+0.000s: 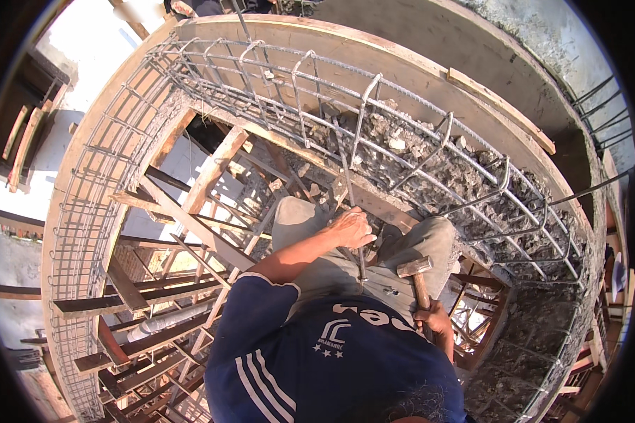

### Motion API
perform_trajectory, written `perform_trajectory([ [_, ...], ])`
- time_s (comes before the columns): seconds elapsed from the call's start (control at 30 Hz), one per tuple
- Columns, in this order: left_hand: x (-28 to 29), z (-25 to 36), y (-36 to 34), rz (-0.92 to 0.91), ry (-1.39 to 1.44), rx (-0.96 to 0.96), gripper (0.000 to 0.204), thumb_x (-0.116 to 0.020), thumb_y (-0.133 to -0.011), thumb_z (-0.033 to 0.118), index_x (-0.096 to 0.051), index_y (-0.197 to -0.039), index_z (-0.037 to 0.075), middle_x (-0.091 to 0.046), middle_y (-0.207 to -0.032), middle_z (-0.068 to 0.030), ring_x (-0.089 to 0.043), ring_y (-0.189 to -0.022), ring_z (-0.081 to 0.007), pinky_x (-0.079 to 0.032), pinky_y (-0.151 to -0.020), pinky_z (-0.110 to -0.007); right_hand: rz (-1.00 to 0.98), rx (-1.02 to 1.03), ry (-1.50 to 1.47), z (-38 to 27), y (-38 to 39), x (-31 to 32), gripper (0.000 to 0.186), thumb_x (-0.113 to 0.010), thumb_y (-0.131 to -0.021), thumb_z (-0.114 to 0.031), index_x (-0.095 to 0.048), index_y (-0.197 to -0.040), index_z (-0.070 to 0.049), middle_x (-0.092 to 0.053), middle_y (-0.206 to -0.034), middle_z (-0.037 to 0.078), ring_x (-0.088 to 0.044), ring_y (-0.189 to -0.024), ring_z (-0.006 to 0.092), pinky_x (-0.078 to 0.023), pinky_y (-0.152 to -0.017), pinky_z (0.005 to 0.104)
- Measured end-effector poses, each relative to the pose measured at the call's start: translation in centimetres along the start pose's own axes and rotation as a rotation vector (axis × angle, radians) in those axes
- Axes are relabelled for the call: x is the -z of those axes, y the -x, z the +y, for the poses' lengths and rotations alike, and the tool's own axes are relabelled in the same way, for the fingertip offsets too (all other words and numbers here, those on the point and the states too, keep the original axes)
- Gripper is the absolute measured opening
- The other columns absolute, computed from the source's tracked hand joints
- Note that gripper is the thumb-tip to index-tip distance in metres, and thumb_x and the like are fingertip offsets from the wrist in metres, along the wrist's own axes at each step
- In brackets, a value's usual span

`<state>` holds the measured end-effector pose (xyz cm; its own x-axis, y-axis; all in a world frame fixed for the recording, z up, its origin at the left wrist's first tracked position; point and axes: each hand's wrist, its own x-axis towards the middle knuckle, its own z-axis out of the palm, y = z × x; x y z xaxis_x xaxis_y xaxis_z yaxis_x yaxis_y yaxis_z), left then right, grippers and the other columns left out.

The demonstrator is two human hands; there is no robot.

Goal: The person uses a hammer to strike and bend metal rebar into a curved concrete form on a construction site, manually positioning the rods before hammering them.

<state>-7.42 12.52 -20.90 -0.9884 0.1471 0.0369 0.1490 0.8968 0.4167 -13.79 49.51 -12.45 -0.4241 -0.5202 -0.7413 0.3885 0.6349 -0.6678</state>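
Observation:
My left hand (pixel 351 227) is closed around a long thin steel bar (pixel 345 169), just in front of my knees. The bar's far end reaches in among the rods of a rebar cage (pixel 370 92), close to rough broken concrete (pixel 409 151). Its near end comes back toward my lap. Low on the right, beside my thigh, my right hand (pixel 437 319) grips a hammer (pixel 414 266) by its wooden handle. The hammer's blocky head points up and away from me, apart from the bar.
The cage curves along board formwork (pixel 275 32), bending down the left side. Timber beams and props (pixel 215 169) cross open gaps below me on the left. Bent rods (pixel 593 187) stick out at the right. A loose plank (pixel 504 109) lies on the formwork's top edge.

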Motion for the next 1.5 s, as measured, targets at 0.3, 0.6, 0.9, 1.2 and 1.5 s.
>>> perform_trajectory([
  [0.3,-5.7,1.8,-0.3,0.821,1.336,0.736,0.064,-0.073,-0.085,0.017,-0.039,-0.139,0.013,-0.051,-0.110,-0.0144,-0.057,-0.080,-0.0256,-0.048,-0.063,-0.038,-0.117,0.002,-0.022,0.8,-1.0,1.6,0.010,-0.070,-0.076,-0.001,-0.063,-0.071,0.006,-0.060,-0.055,0.010,-0.059,-0.044,0.0190,-0.047,-0.041,0.0317],
  [0.6,9.9,1.2,4.6,0.460,1.907,0.929,0.046,-0.045,-0.105,0.043,-0.048,-0.133,0.008,-0.043,-0.072,0.0037,-0.037,-0.053,-0.0069,-0.030,-0.045,-0.024,-0.158,0.015,-0.056,1.0,-1.2,2.4,0.013,-0.075,-0.078,-0.002,-0.065,-0.083,0.005,-0.062,-0.058,0.009,-0.060,-0.045,0.0173,-0.048,-0.041,0.0308],
  [0.9,5.2,-1.6,17.5,0.645,0.449,0.916,0.027,-0.054,-0.097,0.016,-0.067,-0.110,-0.003,-0.062,-0.069,-0.0124,-0.057,-0.064,-0.0167,-0.047,-0.062,-0.036,-0.245,0.024,-0.080,0.7,-1.7,3.3,0.018,-0.078,-0.078,-0.006,-0.065,-0.081,0.005,-0.062,-0.056,0.008,-0.060,-0.044,0.0168,-0.046,-0.041,0.0307],
  [1.2,3.4,-7.3,12.4,0.669,0.183,0.894,0.027,-0.055,-0.095,0.021,-0.066,-0.090,-0.004,-0.065,-0.081,-0.0268,-0.062,-0.077,-0.0455,-0.047,-0.069,-0.050,-0.254,0.026,-0.069,0.6,-1.6,3.2,0.016,-0.078,-0.078,-0.007,-0.066,-0.079,0.004,-0.062,-0.057,0.009,-0.061,-0.044,0.0172,-0.047,-0.042,0.0304],
  [1.5,0.3,-15.0,13.3,0.474,0.187,1.044,0.044,-0.045,-0.101,0.037,-0.067,-0.101,-0.001,-0.068,-0.099,-0.0257,-0.063,-0.097,-0.0444,-0.049,-0.085,-0.052,-0.346,0.027,-0.115,0.7,-2.4,4.0,0.024,-0.079,-0.076,-0.005,-0.063,-0.091,0.007,-0.061,-0.062,0.007,-0.059,-0.044,0.0162,-0.049,-0.040,0.0301],
])
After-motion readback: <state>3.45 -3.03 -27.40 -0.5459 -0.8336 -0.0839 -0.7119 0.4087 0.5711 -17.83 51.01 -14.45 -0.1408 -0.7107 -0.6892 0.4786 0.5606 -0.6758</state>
